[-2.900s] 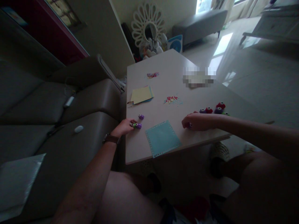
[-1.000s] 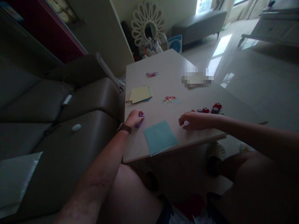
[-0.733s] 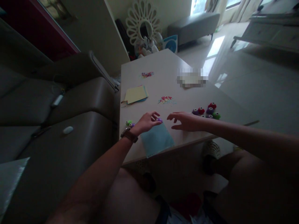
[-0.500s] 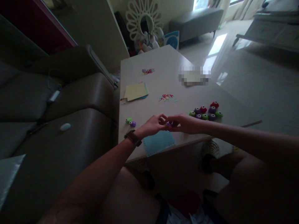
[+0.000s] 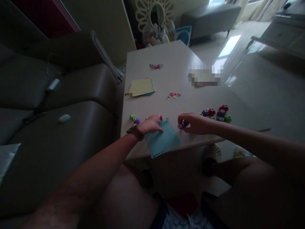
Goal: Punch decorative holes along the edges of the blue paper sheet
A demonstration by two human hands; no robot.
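Observation:
With my right hand [image 5: 194, 123] I pinch a purple craft punch [image 5: 181, 126] just above the table, right of the light blue sheet of paper [image 5: 164, 140]. My left hand [image 5: 151, 124], with a watch at the wrist, is at the upper left edge of this sheet. Its thumb lies on the paper, and its other fingers are partly hidden at the edge. Small cut-outs run along the sheet's near edge and its far corner. Left of my left hand stand a green punch [image 5: 132, 117] and another purple punch [image 5: 136, 121].
Several red, purple and green punches [image 5: 221, 113] cluster near my right forearm. Farther back on the table [image 5: 143, 109] lie a stack of coloured paper [image 5: 142, 87], two piles of paper bits [image 5: 175, 96] and a blurred-out item [image 5: 205, 78]. A sofa [image 5: 95, 117] stands to the left.
My hands have moved apart. The right one has carried the purple punch off the sheet to the right; the left has come onto the blue sheet, which has turned.

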